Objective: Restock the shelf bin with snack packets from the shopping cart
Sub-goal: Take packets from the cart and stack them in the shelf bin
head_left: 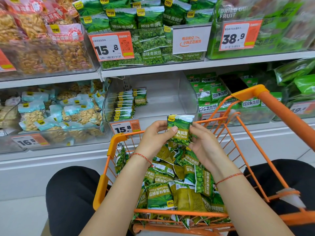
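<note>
Snack packets (pixel 180 129), a small stack of green garlic-flavour peas held upright, sit between both hands above the orange shopping cart (pixel 245 94). The left hand (pixel 154 136) curls round the stack's left edge, thumb pressed on the front packet; the right hand (pixel 203 142) pinches the right edge with bent fingers. Below them the cart holds a loose heap of the same packets (pixel 177 188) (some face down). Ahead, the clear shelf bin (pixel 170 97) holds a short row of matching packets (pixel 124 106) standing at its left side, behind a 15.8 price tag (pixel 125 127).
</note>
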`<state>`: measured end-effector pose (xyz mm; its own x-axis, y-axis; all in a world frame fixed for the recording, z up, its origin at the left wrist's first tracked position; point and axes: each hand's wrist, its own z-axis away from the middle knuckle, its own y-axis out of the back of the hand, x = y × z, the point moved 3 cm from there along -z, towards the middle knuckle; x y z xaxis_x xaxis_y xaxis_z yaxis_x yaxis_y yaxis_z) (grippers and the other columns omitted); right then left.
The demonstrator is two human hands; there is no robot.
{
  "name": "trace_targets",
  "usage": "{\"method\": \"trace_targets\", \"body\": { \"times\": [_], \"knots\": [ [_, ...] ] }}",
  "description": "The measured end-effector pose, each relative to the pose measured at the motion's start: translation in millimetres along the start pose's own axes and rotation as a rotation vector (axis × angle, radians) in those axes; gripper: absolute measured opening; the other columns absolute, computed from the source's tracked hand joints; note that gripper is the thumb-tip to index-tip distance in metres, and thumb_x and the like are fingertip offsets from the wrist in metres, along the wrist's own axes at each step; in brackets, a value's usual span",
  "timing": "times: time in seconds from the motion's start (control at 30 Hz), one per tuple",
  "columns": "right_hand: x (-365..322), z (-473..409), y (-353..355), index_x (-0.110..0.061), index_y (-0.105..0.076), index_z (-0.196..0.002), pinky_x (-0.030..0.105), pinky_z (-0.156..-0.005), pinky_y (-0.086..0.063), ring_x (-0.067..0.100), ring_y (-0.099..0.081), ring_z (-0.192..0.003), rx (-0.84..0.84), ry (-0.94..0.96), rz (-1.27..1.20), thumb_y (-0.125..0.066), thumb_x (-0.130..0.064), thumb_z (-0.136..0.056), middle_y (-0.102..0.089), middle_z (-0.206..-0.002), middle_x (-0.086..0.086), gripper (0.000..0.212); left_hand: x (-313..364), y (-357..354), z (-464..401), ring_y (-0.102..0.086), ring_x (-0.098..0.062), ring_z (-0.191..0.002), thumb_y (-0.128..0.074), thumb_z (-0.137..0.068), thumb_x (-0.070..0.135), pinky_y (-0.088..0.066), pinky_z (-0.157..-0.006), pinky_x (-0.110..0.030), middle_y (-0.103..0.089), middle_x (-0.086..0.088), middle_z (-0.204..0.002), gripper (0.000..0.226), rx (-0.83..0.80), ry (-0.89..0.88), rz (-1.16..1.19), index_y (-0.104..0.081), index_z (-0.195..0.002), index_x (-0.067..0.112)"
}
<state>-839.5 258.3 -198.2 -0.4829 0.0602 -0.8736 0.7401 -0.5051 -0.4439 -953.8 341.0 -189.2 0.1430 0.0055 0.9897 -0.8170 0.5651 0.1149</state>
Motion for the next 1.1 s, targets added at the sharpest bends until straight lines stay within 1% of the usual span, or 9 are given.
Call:
{"method": "trace_targets", "body": {
  "times": [0.17, 0.3, 0.4, 0.57, 0.7, 0.8, 0.9, 1.0, 1.1],
  "knots": [
    [2, 0, -1, -0.014, -0.055, -0.121, 0.029, -0.073, -0.049, 0.009, -0.065, -0.095, -0.048, -0.039, -0.002, -0.044, -0.006, -0.097, -0.066, -0.113, 0.000, 0.028, -1, 3, -1, -0.056, -0.020, -0.116, -0.068, -0.085, 0.016, -0.048, -0.083, -0.023, -0.062, 0.001, -0.111, 0.027, 0.028, -0.002, 0.030, -0.056, -0.109, 0.018],
    [1, 1, -4, -0.018, -0.049, -0.130, 0.045, -0.100, -0.042, 0.023, -0.055, -0.117, -0.083, -0.060, 0.011, -0.046, -0.016, -0.097, -0.059, -0.126, 0.002, 0.033, 0, 4, -1, -0.057, -0.020, -0.114, -0.066, -0.087, 0.014, -0.049, -0.080, -0.020, -0.061, -0.002, -0.112, 0.028, 0.048, -0.027, 0.031, -0.057, -0.114, 0.015],
    [-1, 5, -9, -0.026, -0.055, -0.113, 0.045, -0.100, -0.043, 0.008, -0.064, -0.098, -0.128, -0.051, 0.011, -0.049, -0.035, -0.094, -0.064, -0.114, -0.006, 0.022, 3, 4, 1, -0.056, -0.016, -0.111, -0.063, -0.089, 0.015, -0.049, -0.087, -0.025, -0.058, -0.004, -0.115, 0.037, 0.078, -0.031, 0.030, -0.054, -0.125, 0.012],
    [0, 6, -10, -0.014, -0.019, -0.149, 0.035, -0.086, -0.054, 0.007, -0.059, -0.102, -0.110, 0.037, 0.152, -0.073, -0.032, -0.064, -0.041, -0.141, 0.003, 0.102, 5, -3, 5, -0.052, -0.008, -0.107, -0.064, -0.089, 0.018, -0.044, -0.090, -0.023, -0.056, 0.001, -0.115, 0.045, 0.160, -0.112, -0.061, -0.053, -0.131, 0.005],
    [1, 2, -6, -0.013, -0.014, -0.152, 0.034, -0.085, -0.056, 0.012, -0.061, -0.109, -0.081, 0.053, 0.175, -0.078, -0.034, -0.060, -0.041, -0.145, 0.009, 0.114, 4, -6, 7, -0.059, -0.014, -0.109, -0.069, -0.085, 0.024, -0.049, -0.098, -0.036, -0.064, -0.005, -0.120, 0.045, 0.203, -0.128, -0.087, -0.059, -0.126, 0.008],
    [2, 3, -4, -0.008, -0.028, -0.145, 0.034, -0.084, -0.056, 0.009, -0.064, -0.101, -0.079, 0.042, 0.167, -0.075, -0.028, -0.069, -0.059, -0.123, 0.002, 0.092, 5, -6, 7, -0.063, -0.015, -0.106, -0.071, -0.083, 0.026, -0.051, -0.096, -0.041, -0.068, -0.003, -0.112, 0.038, 0.195, -0.092, -0.079, -0.066, -0.117, 0.010],
    [1, 3, -4, -0.023, -0.051, -0.101, 0.036, -0.084, -0.055, 0.002, -0.066, -0.083, -0.074, 0.052, 0.149, -0.066, -0.012, -0.084, -0.063, -0.090, -0.014, 0.025, 4, -3, 7, -0.066, -0.003, -0.088, -0.065, -0.088, 0.028, -0.055, -0.088, -0.034, -0.072, 0.005, -0.093, 0.017, 0.116, -0.033, 0.033, -0.073, -0.100, 0.018],
    [2, 2, -3, -0.029, -0.048, -0.091, 0.036, -0.085, -0.054, -0.002, -0.067, -0.078, -0.078, 0.066, 0.199, -0.065, -0.012, -0.086, -0.065, -0.084, -0.018, 0.024, 4, 2, 5, -0.063, 0.012, -0.075, -0.062, -0.090, 0.027, -0.049, -0.070, -0.008, -0.070, 0.014, -0.085, 0.019, 0.101, -0.053, 0.030, -0.072, -0.102, 0.016],
    [7, -3, -5, -0.025, -0.051, -0.109, 0.036, -0.090, -0.053, 0.000, -0.063, -0.089, -0.077, 0.036, 0.249, -0.067, -0.019, -0.085, -0.063, -0.099, -0.020, 0.029, 5, 8, 5, -0.065, 0.005, -0.084, -0.062, -0.090, 0.029, -0.049, -0.074, -0.008, -0.071, 0.011, -0.090, 0.024, 0.124, -0.077, -0.011, -0.073, -0.103, 0.013]
  ]
}}
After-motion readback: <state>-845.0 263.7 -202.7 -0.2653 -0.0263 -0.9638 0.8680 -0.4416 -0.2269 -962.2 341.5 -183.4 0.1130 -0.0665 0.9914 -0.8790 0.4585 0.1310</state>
